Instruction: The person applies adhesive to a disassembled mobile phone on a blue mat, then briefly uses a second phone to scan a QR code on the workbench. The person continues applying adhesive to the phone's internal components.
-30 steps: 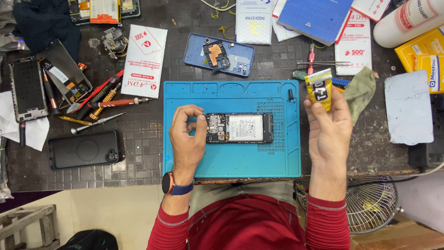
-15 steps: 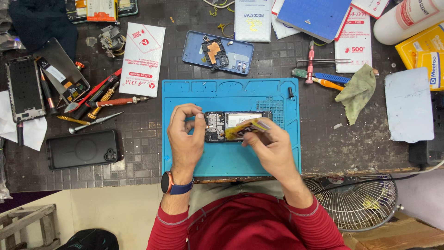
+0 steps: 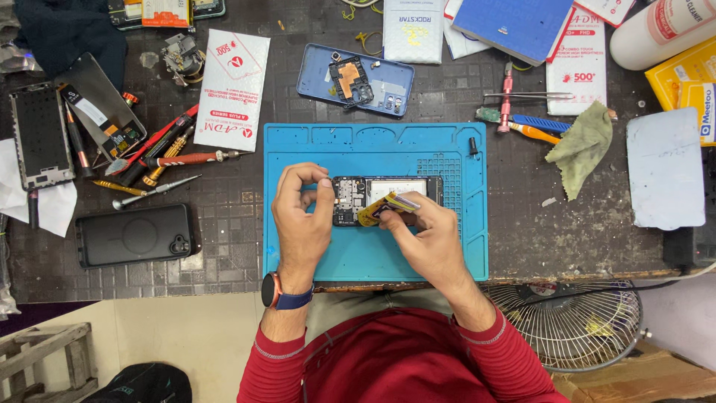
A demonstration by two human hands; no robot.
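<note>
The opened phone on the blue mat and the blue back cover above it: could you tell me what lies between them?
Only bare blue mat and dark tabletop, per the head view.

Red top with ribbed, striped cuffs on both sleeves [image 3: 507,354]; a dark-strapped watch [image 3: 273,291] with an orange case on the left wrist.

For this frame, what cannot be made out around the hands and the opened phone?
Head view only:
- Tip of the yellow tube: hidden by the right hand, so contact with the opened phone is unclear.
- Phone's left end: covered by the left hand.
- Parts on the phone's board: too small to identify.
- White bottle: cut off by the top right corner.
</note>
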